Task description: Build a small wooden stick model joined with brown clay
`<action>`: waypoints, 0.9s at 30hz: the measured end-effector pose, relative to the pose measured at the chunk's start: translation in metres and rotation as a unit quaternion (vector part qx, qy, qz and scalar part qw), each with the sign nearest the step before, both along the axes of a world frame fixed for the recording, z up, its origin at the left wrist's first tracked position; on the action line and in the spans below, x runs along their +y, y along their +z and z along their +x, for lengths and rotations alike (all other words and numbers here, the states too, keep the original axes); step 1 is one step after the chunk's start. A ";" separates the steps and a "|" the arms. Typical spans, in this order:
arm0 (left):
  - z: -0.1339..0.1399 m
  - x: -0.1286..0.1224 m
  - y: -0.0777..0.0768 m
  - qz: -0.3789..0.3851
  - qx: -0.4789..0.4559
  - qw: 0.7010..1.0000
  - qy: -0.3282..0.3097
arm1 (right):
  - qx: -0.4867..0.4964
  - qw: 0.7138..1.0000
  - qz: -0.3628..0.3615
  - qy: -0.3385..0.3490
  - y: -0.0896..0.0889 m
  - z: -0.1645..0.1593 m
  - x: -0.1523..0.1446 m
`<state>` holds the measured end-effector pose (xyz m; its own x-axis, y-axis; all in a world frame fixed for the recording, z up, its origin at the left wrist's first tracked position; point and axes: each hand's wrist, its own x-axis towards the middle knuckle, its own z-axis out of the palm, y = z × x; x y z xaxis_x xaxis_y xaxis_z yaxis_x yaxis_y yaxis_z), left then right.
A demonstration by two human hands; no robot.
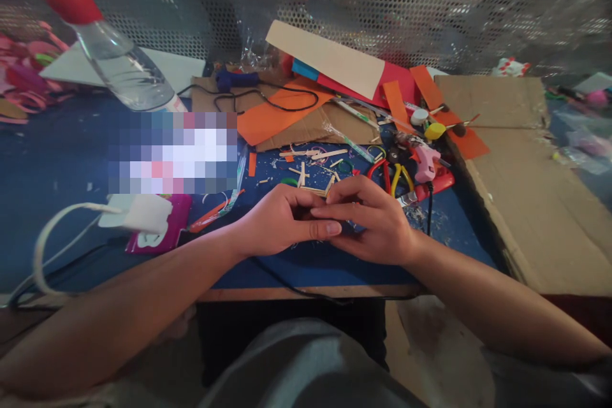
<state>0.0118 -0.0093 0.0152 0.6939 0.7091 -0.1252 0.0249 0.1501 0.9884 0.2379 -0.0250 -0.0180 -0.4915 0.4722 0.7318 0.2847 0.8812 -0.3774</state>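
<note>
Left hand (280,223) and right hand (370,220) meet, fingers pinched together on small pale wooden sticks (319,192), just before red-handled pliers (382,172).

The bench (57,159) is dark blue with a brown front edge. Near its far left corner lies a clear bottle (122,67) with a red cap (71,3). Orange paper (272,115) and a beige card (329,57) lie over brown cardboard (507,159) toward the far edge. A pink glue gun (425,162) sits beside red-and-yellow-handled pliers (393,177). Pale wooden sticks (318,154) lie mid-bench. A white charger (138,213) rests on a magenta packet (176,220) near the front left. The backdrop is grey mesh (430,0) dotted with holes.
</note>
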 end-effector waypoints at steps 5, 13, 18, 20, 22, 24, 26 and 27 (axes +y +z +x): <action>-0.002 0.000 -0.002 -0.005 0.030 1.000 0.001 | 0.003 1.000 0.001 0.011 0.000 0.001 -0.001; -0.004 0.000 -0.006 0.031 0.070 0.997 -0.011 | -0.011 1.000 -0.004 0.005 0.000 0.001 -0.001; -0.004 0.000 -0.005 0.032 0.075 0.996 -0.028 | 0.003 1.000 -0.001 0.007 -0.001 0.001 -0.001; -0.004 0.000 -0.005 0.043 0.074 0.996 -0.027 | 0.003 1.000 -0.007 0.005 -0.002 0.000 -0.001; -0.004 0.000 -0.006 0.053 0.073 0.996 -0.023 | -0.002 1.000 -0.010 0.003 -0.002 0.001 -0.001; -0.004 0.000 -0.006 0.055 0.077 0.995 -0.022 | -0.007 1.000 -0.011 0.001 -0.002 0.001 -0.001; -0.003 0.000 -0.007 0.048 0.078 0.996 -0.023 | -0.010 1.000 -0.011 0.002 -0.002 0.001 -0.001; -0.003 0.000 -0.007 0.042 0.076 0.996 -0.024 | -0.011 1.000 -0.011 0.002 -0.001 0.001 -0.001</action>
